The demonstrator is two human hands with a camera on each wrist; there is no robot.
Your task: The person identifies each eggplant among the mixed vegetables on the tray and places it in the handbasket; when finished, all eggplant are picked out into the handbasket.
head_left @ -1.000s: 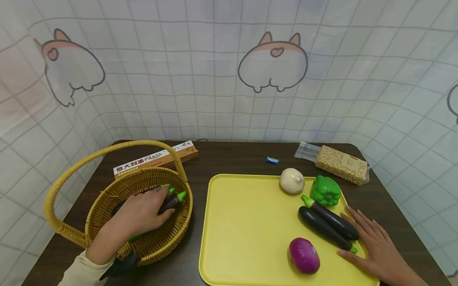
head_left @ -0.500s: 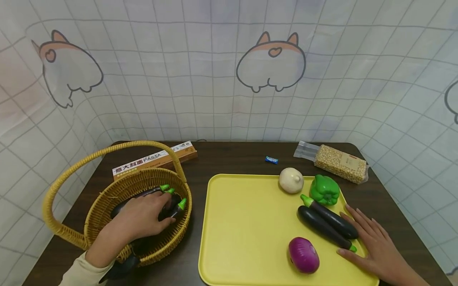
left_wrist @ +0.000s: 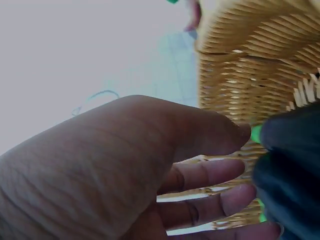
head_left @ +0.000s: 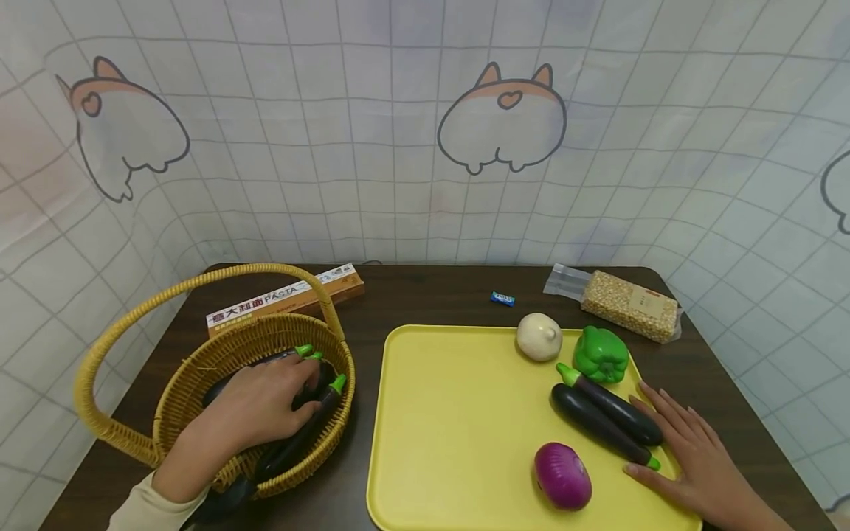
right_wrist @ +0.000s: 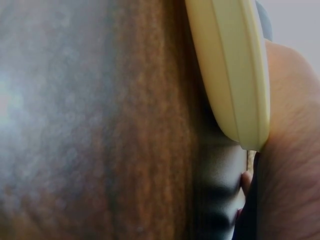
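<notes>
My left hand (head_left: 268, 398) hangs over eggplants inside the wicker basket (head_left: 229, 350), back of the hand upward, thumb held apart from loosely extended fingers that pinch nothing I can see; whether the fingertips touch a skin or only hover beside it, I cannot tell. The most exposed eggplant (head_left: 299, 442) lies along the basket's right-hand, near wall, just beyond my thumb, its long axis slanting from the basket's near edge up to a green cap by the right rim. More eggplants (head_left: 325, 377) lie under and past my fingers, toward the basket's far side. On that slant, in my judgement, the coming move turns: a grasp would do best laid across the body, and the left hand is by far the nearer. My right hand (head_left: 693, 457) rests well to the right of the basket, fingers spread flat at the far edge of the yellow tray (head_left: 458, 413), close beside two tray eggplants (head_left: 595, 425), gripping nothing. Those two lie aslant the other way, their farther ends pointing back toward the basket. Behind the basket sits a pasta box (head_left: 265, 302).
</notes>
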